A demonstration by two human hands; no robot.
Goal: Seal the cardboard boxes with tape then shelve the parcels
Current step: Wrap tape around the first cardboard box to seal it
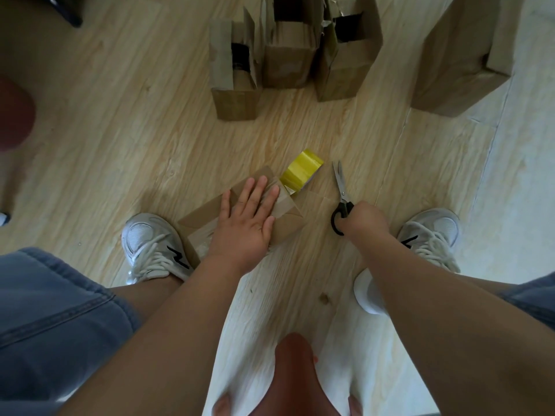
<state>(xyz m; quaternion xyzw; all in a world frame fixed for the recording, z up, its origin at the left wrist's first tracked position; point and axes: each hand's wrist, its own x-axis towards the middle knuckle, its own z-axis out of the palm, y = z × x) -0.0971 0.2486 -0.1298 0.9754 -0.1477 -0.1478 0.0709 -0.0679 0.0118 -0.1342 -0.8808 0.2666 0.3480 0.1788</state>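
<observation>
A person's left hand [246,219] presses flat on a small taped box [282,211]; the right hand [362,219] grips scissors [341,193], likely to cut the yellow tape roll [301,171] free next.

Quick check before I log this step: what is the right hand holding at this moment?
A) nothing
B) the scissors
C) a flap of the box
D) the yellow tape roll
B: the right hand grips the black handles of the scissors, while the left hand presses flat on the box.
</observation>
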